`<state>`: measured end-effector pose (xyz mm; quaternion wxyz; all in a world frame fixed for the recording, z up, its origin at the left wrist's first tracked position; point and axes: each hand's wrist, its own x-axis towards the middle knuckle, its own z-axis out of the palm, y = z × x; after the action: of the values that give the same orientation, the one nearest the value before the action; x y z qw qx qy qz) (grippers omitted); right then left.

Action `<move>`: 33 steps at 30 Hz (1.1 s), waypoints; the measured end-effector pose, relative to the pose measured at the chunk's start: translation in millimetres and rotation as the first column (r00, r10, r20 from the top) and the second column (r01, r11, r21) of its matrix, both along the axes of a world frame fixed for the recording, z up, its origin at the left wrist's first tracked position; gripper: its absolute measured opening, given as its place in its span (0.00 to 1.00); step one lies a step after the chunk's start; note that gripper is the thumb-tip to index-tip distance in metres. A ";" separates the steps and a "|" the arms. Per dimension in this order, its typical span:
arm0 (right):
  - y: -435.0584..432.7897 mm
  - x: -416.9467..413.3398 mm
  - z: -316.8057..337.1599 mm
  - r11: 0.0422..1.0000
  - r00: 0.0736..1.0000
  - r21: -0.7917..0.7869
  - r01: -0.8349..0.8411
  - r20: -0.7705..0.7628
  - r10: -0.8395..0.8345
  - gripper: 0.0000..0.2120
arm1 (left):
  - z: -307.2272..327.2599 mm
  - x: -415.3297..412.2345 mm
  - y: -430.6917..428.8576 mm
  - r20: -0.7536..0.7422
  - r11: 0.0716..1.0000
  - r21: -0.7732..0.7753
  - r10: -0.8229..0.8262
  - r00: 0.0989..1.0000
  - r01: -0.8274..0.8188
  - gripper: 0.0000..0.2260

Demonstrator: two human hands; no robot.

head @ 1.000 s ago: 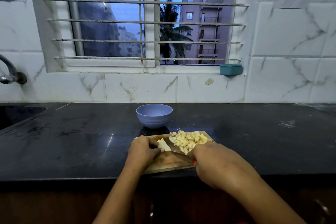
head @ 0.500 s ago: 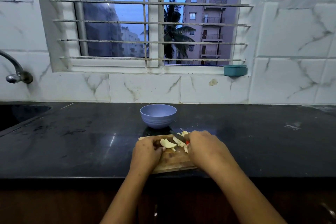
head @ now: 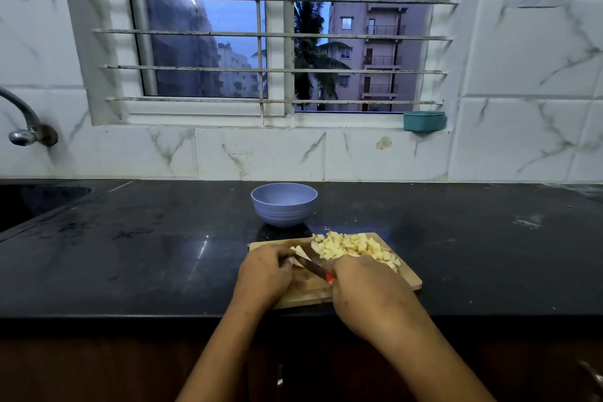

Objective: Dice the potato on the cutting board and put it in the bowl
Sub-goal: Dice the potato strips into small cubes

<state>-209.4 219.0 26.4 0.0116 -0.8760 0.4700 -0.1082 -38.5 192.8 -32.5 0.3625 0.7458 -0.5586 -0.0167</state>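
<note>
A wooden cutting board (head: 408, 277) lies near the front edge of the black counter. A pile of pale yellow diced potato (head: 354, 246) covers its far right part. My left hand (head: 264, 274) holds a small uncut potato piece (head: 298, 254) at the board's left end. My right hand (head: 368, 290) grips a knife (head: 313, 268) with a red handle, its dark blade angled up-left onto that piece. The lilac bowl (head: 284, 204) stands just behind the board with nothing visible inside it.
A sink basin (head: 29, 202) is sunk into the counter at far left, with a tap (head: 23, 127) on the wall above it. A teal tub (head: 424, 121) sits on the window ledge. The black counter (head: 489, 254) stretches right of the board.
My right hand has drawn back toward me from over the diced pile, so the pile shows again. The knife blade now lies across the piece held by my left hand.
</note>
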 end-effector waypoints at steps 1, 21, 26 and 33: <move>-2.0 -0.1 -0.4 1.000 1.000 0.000 0.011 0.005 -0.011 0.16 | -0.5 0.6 -0.2 -0.001 1.000 -0.004 0.009 1.000 -0.009 0.11; -21.7 35.6 -20.8 0.999 0.998 -0.004 -0.044 -0.041 0.043 0.22 | -2.4 1.7 -4.0 0.006 0.998 0.042 0.047 0.999 -0.047 0.10; -17.9 33.9 -21.0 0.998 0.997 0.029 -0.052 -0.048 0.054 0.24 | -0.7 -0.3 -3.3 -0.022 0.997 0.042 0.073 0.997 -0.072 0.09; 7.4 -4.7 -27.8 0.996 0.997 0.046 -0.081 0.004 0.081 0.28 | 1.5 -3.6 -0.2 -0.055 0.996 0.026 0.092 0.994 -0.091 0.10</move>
<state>-214.1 226.4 -1.5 0.0367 -0.8937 0.4363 -0.0977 -42.0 192.6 -31.0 0.3696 0.7741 -0.5132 -0.0276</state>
